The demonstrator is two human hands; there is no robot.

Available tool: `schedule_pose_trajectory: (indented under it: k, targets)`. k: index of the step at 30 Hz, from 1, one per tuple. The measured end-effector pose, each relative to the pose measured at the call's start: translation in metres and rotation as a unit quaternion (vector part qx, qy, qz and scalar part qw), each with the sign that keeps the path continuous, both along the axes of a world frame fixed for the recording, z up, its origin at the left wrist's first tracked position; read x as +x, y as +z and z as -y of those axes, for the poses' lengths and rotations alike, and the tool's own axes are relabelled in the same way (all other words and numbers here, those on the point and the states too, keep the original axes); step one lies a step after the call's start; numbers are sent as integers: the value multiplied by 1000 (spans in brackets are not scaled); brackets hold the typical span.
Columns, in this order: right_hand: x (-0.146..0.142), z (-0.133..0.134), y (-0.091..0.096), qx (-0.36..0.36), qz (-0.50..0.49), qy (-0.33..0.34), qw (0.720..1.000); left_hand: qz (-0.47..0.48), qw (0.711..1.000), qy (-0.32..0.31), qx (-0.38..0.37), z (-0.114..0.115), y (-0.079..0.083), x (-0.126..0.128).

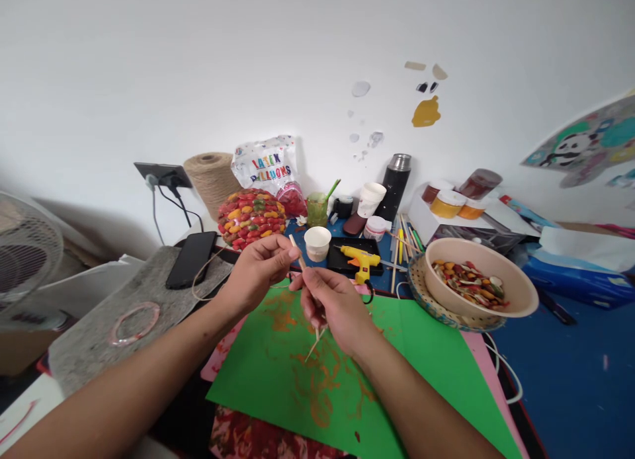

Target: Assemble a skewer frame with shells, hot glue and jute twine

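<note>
A thin pale wooden stick is held at a slant above a green sheet smeared with orange-brown paint. My left hand is closed on its upper part, fingertips pinching it. Lower down, my right hand is closed around the same stick, its fingers curled. Below the right fingers a strand of twine shows beside the stick's lower end; whether it is tied there I cannot tell. More twine loops out to the left of my left wrist.
Behind my hands are a white paper cup, a yellow glue gun and a ball covered in painted seeds. A bowl of coloured seeds stands right. On the left lie a phone and a twine spool.
</note>
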State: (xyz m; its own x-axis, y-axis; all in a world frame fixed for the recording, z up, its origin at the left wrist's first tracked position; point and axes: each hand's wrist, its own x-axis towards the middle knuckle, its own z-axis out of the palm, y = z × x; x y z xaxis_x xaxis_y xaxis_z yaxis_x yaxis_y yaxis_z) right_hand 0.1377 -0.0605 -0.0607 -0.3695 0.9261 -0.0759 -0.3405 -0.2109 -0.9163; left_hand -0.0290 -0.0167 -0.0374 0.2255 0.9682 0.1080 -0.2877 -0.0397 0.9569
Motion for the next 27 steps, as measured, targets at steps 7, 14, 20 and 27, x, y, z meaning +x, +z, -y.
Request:
schedule_pose_trajectory:
  k: [7,14,20,27]
  targets:
    - [0,-1,-2,5,-16,21,1000,2,999,-45,-3,-1,-6,-5]
    - [0,0,-1,-7,-11,21,1000,11,999,-50,-4,-2,-6,-5]
    - [-1,0,-3,4,1,13,1000,12,999,-35,-6,-1,-5,-4]
    - [1,-1,0,-4,-26,28,999,1,998,-57,-5,-4,-10,-7]
